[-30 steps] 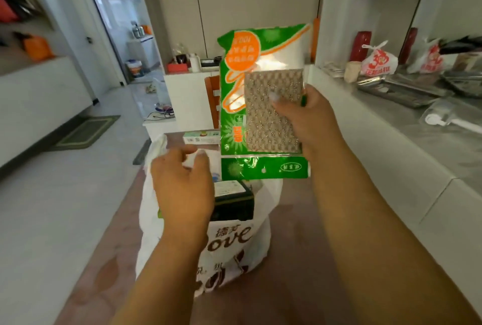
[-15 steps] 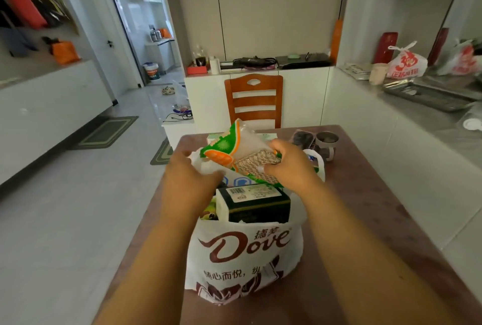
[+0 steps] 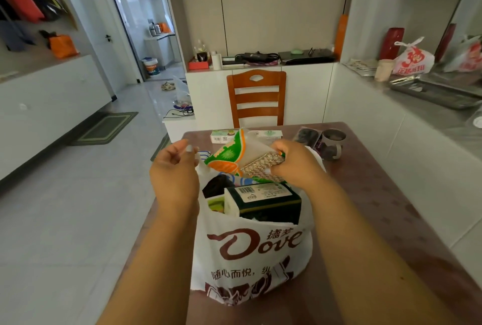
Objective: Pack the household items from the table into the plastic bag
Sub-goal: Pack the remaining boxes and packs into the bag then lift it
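Over the brown table (image 3: 365, 194), the white plastic bag (image 3: 250, 254) stands open, dark box (image 3: 263, 202) upright inside. Sponge pack (image 3: 242, 157) lies tilted across the bag's mouth, long axis left-right. Behind: toothpaste box (image 3: 221, 136), mug (image 3: 332, 143). My right hand (image 3: 294, 163) clamps the pack; left hand (image 3: 174, 173) pinches the bag's rim.

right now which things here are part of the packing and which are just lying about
Part of the job:
- plastic bag
- scouring pad pack in the right hand
- left hand holding the bag's rim
- dark box already in the bag
- toothpaste box, mug on the table

Lying about:
- chair
- metal tray
- red-print bag on the counter
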Tool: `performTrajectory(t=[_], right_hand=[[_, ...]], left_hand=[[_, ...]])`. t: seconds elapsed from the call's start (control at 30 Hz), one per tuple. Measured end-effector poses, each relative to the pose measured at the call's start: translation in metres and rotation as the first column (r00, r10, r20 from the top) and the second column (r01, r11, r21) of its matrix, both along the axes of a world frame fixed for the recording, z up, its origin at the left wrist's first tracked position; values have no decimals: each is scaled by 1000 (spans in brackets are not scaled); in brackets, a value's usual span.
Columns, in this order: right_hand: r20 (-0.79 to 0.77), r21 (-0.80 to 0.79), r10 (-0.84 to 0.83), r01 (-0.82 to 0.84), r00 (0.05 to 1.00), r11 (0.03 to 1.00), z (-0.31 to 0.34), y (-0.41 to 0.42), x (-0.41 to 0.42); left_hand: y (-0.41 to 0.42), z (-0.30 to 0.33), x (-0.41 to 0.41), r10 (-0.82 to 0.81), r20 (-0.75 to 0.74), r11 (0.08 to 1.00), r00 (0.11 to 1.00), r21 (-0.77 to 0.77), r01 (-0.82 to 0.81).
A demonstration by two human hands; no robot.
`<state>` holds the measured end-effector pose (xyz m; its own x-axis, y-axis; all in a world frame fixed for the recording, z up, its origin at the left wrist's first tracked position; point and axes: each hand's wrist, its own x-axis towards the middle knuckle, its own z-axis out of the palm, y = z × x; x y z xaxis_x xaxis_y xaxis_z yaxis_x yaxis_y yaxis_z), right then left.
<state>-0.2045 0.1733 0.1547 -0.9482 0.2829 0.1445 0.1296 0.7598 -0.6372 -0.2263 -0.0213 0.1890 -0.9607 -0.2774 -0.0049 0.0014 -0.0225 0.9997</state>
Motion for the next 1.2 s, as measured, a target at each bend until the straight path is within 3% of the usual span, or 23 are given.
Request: performTrajectory(t=[0.27,0.4,0.5,0.77,0.87,0.97,1.07,1.2], right_hand=[[-117,-241,-199,167,973,956,5,17,15],[-10,4,13,-13,1000,1000,0,-13,-1],[149,22,208,-213,967,977,-16,-38,-15],[19,195,211,-211,977,958,-16,-42,-28],[138,258,211,-241,968,936,-12,-46,-40],[271,3,306,-319,912,948,-25,-56,-44],[98,-313,243,-202,965,928,-26,-52,-35],[-85,-414,160,-181,983,892,-9,-37,-22]], left_hand=[[-11,2,-3,-2,-8,998,1000,57,3],[-9,6,-1,-32,-19,998,999,53,33],[-9,9,1,-62,-27,998,998,18,63],[-11,11,7,-107,-80,994,991,-39,104],[-9,11,7,-103,-77,993,992,-69,97],[-9,10,4,-94,-58,994,994,-59,91],[-11,8,2,-83,-61,994,995,-76,78],[-11,10,-6,-107,-40,990,993,-97,103]])
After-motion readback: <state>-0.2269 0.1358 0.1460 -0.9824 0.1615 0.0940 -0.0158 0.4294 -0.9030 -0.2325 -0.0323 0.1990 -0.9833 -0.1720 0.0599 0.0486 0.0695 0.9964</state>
